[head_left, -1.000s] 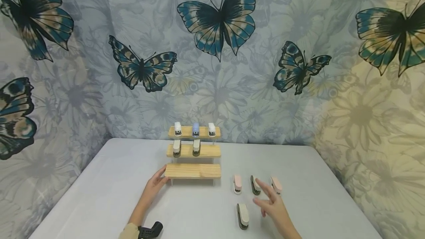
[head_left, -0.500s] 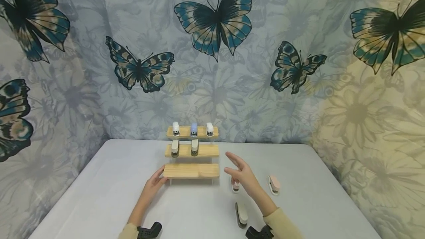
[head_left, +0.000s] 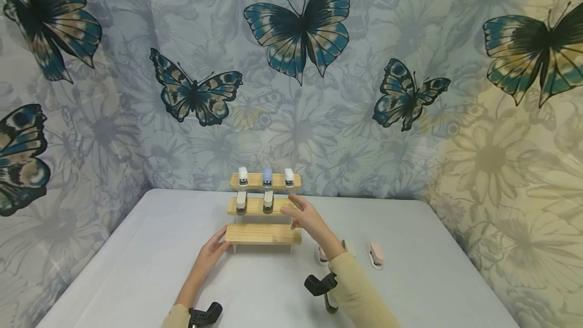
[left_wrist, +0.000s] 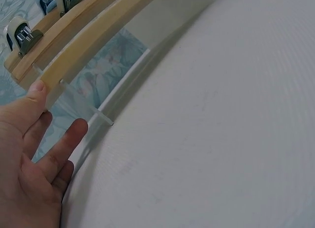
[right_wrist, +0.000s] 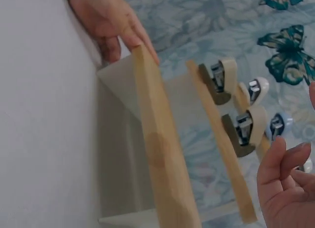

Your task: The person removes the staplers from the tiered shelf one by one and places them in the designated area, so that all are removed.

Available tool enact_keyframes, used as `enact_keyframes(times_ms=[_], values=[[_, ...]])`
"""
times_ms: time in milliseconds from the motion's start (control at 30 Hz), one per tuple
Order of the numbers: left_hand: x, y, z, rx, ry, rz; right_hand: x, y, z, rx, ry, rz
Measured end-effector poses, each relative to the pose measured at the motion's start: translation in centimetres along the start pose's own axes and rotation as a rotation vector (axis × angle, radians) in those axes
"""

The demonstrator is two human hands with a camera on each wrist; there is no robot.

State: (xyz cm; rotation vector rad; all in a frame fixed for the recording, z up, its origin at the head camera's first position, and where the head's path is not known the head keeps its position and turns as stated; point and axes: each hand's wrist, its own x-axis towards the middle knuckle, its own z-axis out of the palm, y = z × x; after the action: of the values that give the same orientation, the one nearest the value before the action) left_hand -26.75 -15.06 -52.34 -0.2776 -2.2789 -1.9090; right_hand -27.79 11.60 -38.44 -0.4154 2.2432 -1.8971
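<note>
A three-tier wooden stand [head_left: 264,234] sits mid-table. Its top tier carries two white staplers and a blue stapler [head_left: 267,177]; the middle tier carries two beige staplers [head_left: 241,202]; the bottom tier is bare. My left hand [head_left: 211,252] lies with straight fingers at the bottom tier's left end, its thumb [left_wrist: 37,90] touching the wood [left_wrist: 93,38]. My right hand [head_left: 304,216] hovers, fingers spread and holding nothing, by the right end of the middle tier. In the right wrist view its fingers [right_wrist: 285,188] hang near the beige staplers [right_wrist: 243,132].
On the table right of the stand lie a pink stapler [head_left: 376,254] and another pink one [head_left: 321,255], the latter half hidden by my sleeve. A beige stapler [head_left: 331,303] shows beneath my right forearm. A butterfly-print curtain [head_left: 296,29] hangs behind the table.
My right hand rose from the loose staplers on the table and moved left and back to the stand's middle tier, holding nothing. The left hand stayed at the bottom tier.
</note>
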Motion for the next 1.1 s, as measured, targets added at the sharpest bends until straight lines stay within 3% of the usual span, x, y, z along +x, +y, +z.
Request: enact_keyframes(times_ms=[133, 267, 367, 633, 933, 1100], values=[[0.0, -0.1, -0.1, -0.03, -0.007, 0.008, 1.4, 0.4, 0.7, 0.105, -0.067, 0.052], [0.0, -0.1, -0.1, -0.027, 0.001, 0.005, 3.4, 1.7, 0.8, 0.306, -0.15, 0.076], [0.1, -0.2, -0.2, -0.026, -0.005, 0.017, 4.0, 1.6, 1.2, 0.381, -0.18, 0.078], [0.2, -0.3, -0.2, -0.003, -0.04, 0.043, 4.9, 1.2, 2.2, 0.317, -0.163, 0.145], [0.2, -0.2, -0.1, -0.023, -0.005, 0.007, 6.2, 1.6, 2.7, 0.265, -0.111, 0.127], [0.1, -0.2, 0.0, -0.007, -0.005, 0.028, 6.1, 1.3, 2.6, 0.257, -0.102, 0.165]])
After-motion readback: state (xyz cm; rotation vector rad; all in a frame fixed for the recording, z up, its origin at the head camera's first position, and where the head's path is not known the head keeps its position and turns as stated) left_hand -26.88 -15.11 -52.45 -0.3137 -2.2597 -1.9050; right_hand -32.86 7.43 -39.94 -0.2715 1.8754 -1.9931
